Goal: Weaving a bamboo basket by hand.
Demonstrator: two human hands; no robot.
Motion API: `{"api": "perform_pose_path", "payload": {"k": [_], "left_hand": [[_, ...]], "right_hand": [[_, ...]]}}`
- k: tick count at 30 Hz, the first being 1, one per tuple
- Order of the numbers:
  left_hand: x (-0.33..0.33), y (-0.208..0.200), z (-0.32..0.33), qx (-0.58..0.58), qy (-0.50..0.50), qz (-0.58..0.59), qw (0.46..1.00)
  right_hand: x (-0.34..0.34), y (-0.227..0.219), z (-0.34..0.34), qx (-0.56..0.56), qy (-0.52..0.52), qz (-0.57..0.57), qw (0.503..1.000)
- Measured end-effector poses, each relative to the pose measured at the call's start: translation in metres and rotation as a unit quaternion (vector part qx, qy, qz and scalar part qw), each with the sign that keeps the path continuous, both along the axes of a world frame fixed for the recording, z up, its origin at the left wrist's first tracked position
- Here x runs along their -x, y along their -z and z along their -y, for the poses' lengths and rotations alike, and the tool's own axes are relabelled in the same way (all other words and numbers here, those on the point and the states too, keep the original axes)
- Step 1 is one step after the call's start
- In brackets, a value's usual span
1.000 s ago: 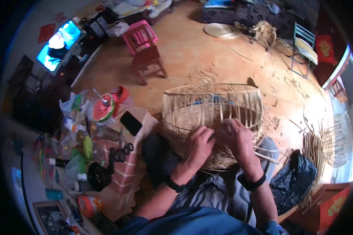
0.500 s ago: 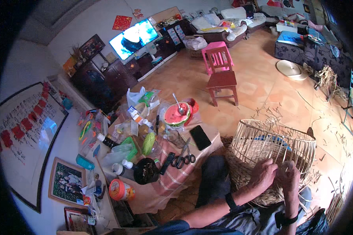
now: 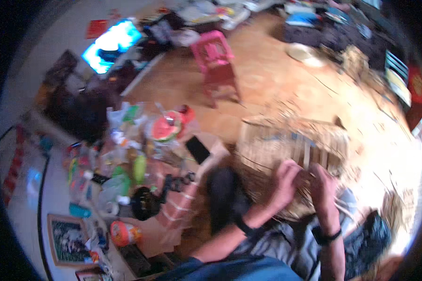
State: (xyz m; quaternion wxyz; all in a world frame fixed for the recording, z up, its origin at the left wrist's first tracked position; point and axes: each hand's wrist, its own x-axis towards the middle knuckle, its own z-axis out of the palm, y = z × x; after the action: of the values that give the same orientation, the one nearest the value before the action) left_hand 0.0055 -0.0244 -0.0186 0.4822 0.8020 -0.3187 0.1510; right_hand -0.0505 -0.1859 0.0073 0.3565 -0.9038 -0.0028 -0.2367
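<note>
1. Basket [image 3: 272, 152] of pale woven strands, with upright slats around its upper part, stands just beyond the lap [image 3: 279, 241].
2. Left hand [image 3: 287, 178] is at its near side, fingers curled; blur hides anything pinched.
3. Right hand [image 3: 322, 183], just beside, curls likewise; I cannot tell what it grips.
4. Phone [image 3: 198, 149] lies on the table [image 3: 177, 213], leftward.

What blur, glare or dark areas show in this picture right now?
Head view, right of centre: blur smears the woven basket, left hand and right hand; head view, upper left: the television screen glares white and blue; head view, right: bright light washes out the floor; head view, corners: black.
</note>
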Motion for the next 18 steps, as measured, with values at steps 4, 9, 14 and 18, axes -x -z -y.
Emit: {"api": "perform_pose_path", "payload": {"k": [4,9,14,18], "left_hand": [[-0.004,-0.021,-0.028,-0.065,0.034,-0.026,0.997],[0.001,-0.048,-0.015,-0.171,0.058,-0.038,0.983],[-0.003,-0.079,-0.008,-0.279,0.073,-0.051,0.956],[-0.018,-0.086,0.008,-0.348,0.100,-0.103,0.927]], "right_hand": [[0.015,0.002,-0.009,-0.001,0.016,0.016,1.000],[0.043,0.008,-0.014,0.021,0.068,-0.024,0.997],[0.032,0.013,-0.025,0.018,0.037,0.008,0.999],[0.051,0.004,-0.014,0.068,0.057,0.016,0.996]]}}
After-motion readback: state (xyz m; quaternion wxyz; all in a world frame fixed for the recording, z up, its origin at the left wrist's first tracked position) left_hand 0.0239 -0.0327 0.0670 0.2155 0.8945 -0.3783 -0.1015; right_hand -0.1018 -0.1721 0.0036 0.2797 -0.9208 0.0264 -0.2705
